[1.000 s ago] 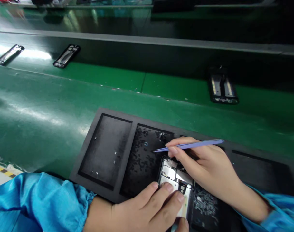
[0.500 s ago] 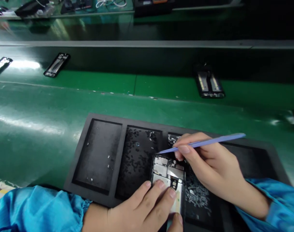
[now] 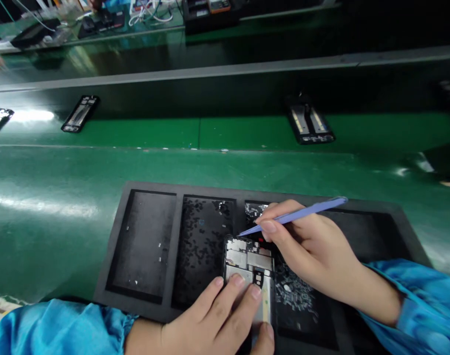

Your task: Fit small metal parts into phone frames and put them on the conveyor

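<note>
Since the earlier frame the tweezers (image 3: 296,213) had drifted lower, tip at the opened phone (image 3: 250,276). The left hand (image 3: 225,318) pressed it flat on the tray (image 3: 143,187), fingers together; the right hand (image 3: 313,251) pinched the tweezers. Light, fragile; best held by edges. Beyond lay the conveyor (image 3: 136,133).
</note>
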Tool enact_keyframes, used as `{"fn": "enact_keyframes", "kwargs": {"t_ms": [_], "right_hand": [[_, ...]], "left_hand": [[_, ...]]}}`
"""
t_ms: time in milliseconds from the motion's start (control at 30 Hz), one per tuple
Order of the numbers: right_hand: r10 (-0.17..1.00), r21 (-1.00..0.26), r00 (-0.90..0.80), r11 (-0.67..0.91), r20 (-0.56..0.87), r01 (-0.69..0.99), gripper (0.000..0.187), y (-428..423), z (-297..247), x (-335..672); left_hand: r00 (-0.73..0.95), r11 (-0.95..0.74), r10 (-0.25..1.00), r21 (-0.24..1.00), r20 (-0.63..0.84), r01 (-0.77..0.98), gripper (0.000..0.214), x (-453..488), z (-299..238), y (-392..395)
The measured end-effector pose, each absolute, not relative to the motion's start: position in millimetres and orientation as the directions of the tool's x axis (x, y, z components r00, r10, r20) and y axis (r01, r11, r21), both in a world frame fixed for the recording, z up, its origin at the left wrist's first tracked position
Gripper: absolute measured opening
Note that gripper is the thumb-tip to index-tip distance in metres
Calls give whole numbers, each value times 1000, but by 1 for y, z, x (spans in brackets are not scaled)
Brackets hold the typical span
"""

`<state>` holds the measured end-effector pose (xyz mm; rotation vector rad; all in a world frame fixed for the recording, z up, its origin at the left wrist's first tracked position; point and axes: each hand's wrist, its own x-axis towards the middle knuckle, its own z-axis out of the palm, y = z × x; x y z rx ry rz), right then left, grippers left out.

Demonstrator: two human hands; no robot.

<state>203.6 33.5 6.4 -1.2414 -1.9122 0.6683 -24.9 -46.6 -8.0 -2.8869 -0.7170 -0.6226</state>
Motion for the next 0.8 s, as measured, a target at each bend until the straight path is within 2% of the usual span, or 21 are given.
{"fn": "enact_keyframes", "kwargs": {"t_ms": [333,667,800], "right_hand": [[879,-680,-294,477,375,557,6,34,9,204],[749,-666,-463,649,474,368,18,37,7,207],[641,-582,-586,746,495,325,17,38,9,211]], "left_hand": [[793,-875,437,-2,424,483,24,-25,-11,-50],[804,-883,439,26,402,469,29,-24,-11,-52],[800,-880,442,23,406,474,29,-24,-12,-52]]}}
